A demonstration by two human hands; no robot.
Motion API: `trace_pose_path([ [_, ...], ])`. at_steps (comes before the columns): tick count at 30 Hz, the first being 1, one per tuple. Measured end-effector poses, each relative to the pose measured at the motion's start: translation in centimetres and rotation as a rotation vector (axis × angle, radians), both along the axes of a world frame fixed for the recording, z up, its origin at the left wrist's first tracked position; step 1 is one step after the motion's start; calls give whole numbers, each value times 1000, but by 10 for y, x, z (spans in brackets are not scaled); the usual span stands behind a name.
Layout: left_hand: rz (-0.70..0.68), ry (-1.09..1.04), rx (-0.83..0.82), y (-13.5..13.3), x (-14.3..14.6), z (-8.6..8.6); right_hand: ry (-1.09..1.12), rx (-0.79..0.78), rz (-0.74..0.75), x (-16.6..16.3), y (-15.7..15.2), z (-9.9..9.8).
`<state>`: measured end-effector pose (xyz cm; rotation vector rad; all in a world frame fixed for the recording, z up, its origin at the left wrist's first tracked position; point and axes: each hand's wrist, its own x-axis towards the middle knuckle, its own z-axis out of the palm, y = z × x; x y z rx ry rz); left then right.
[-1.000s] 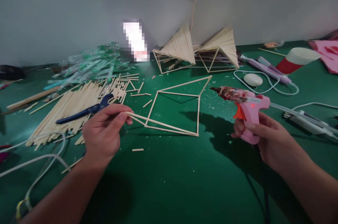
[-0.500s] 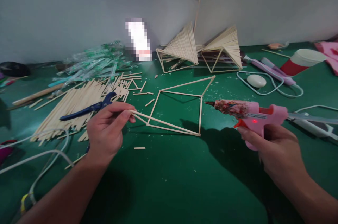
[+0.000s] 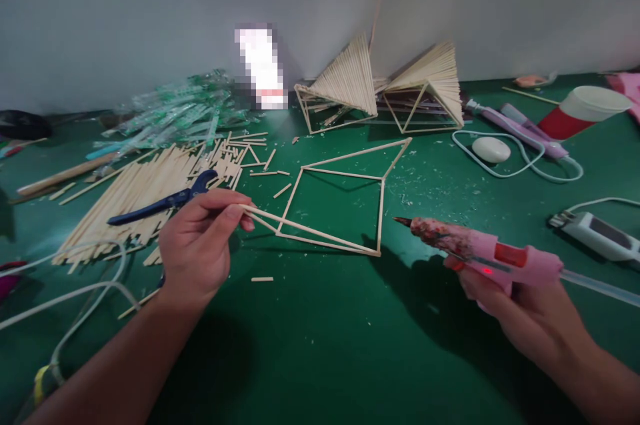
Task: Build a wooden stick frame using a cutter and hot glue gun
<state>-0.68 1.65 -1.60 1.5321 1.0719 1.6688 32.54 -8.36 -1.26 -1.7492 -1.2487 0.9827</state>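
Observation:
My left hand (image 3: pixel 200 245) pinches the left corner of a thin wooden stick frame (image 3: pixel 340 195) between thumb and fingers; the frame's other corners rest on the green table (image 3: pixel 320 345). A pink hot glue gun (image 3: pixel 480 251) sits in my closed right hand (image 3: pixel 520 311), its red light on. Its stained nozzle points left, a short way right of the frame's near right corner and apart from it. A clear glue stick juts from the gun's back end.
A heap of wooden sticks (image 3: pixel 135 191) with blue cutters (image 3: pixel 160 199) on top lies at the left. Two finished stick fans (image 3: pixel 385 85) lean at the wall. Plastic wrappers (image 3: pixel 175 111), white cables (image 3: pixel 70 291), a red cup (image 3: pixel 580 111), a white device (image 3: pixel 597 235) and a corded tool (image 3: pixel 520 128) surround.
My right hand has lowered the glue gun and swung it toward me, tilting the nozzle down and left toward the frame's near right corner. The left hand has kept its pinch on the frame.

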Motion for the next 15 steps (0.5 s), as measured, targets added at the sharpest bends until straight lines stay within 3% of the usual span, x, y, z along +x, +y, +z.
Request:
trace_pose_path([
  [5, 0, 0, 6, 0, 2, 2, 34, 51, 146, -11, 1, 12],
  [12, 9, -15, 6, 0, 4, 2, 107, 17, 373, 6, 5, 7],
  [15, 15, -34, 11, 1, 5, 1, 92, 1, 333, 5, 5, 6],
])
